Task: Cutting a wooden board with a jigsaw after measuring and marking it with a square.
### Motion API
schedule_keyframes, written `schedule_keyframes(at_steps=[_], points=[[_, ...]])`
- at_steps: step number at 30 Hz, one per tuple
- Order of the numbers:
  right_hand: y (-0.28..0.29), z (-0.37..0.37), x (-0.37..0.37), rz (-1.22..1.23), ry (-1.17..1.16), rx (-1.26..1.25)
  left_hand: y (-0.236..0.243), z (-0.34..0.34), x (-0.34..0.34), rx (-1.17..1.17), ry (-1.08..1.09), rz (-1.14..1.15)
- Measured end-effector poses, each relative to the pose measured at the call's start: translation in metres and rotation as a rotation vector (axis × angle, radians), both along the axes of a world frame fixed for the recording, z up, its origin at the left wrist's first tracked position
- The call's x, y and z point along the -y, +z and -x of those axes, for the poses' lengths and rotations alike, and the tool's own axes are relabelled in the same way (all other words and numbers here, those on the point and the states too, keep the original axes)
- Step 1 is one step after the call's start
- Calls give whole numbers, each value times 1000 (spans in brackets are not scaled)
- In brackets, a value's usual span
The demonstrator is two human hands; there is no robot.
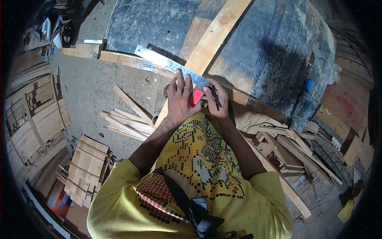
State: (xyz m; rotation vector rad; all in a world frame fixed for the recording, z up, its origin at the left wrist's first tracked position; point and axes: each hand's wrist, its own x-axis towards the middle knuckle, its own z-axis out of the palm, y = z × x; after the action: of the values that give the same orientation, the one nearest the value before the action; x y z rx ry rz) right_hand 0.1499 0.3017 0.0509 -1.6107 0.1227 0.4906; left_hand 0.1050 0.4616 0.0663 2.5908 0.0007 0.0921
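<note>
Across a long pale wooden plank (209, 43) lies a try square with a metal blade (159, 60) and a red stock (195, 97). My left hand (180, 99) presses it to the plank, fingertips on the blade and thumb side against the stock. My right hand (218, 99) is closed beside the near end of the blade. A slim dark object (216, 96) shows among its fingers, perhaps a marking tool; its kind is not clear. The plank's near end runs under my hands toward my body.
Beneath the plank is a worn dark workbench (151, 24) with a wooden edge. A power tool (303, 104) with a blue part sits at its right corner. Loose wood strips (129, 123) lie on the left floor, stacked boards (85, 167) nearer, and a wooden frame (282, 153) at right.
</note>
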Motion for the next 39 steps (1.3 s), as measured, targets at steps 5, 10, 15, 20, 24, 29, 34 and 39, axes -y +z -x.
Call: schedule_keyframes(at_steps=[5, 10, 15, 20, 24, 29, 34, 39], points=[[0, 0, 0, -70, -30, -96, 0, 0, -1, -14, -1, -4], [1, 2, 0, 20, -3, 55, -1, 1, -1, -25, -1, -7], [-1, 1, 1, 80, 56, 78, -1, 2, 0, -83, 16, -12], [5, 0, 0, 25, 0, 81, -1, 1, 1, -27, 13, -24], [24, -9, 2, 128, 81, 114, 0, 1, 0, -56, 10, -30], [39, -44, -7, 427, 186, 615, 2, 4, -1, -81, 16, -24], [33, -74, -35, 274, 266, 370, 1, 3, -4, -109, -12, 11], [29, -88, -44, 274, 376, 574, 2, 2, -2, -86, 20, -8]])
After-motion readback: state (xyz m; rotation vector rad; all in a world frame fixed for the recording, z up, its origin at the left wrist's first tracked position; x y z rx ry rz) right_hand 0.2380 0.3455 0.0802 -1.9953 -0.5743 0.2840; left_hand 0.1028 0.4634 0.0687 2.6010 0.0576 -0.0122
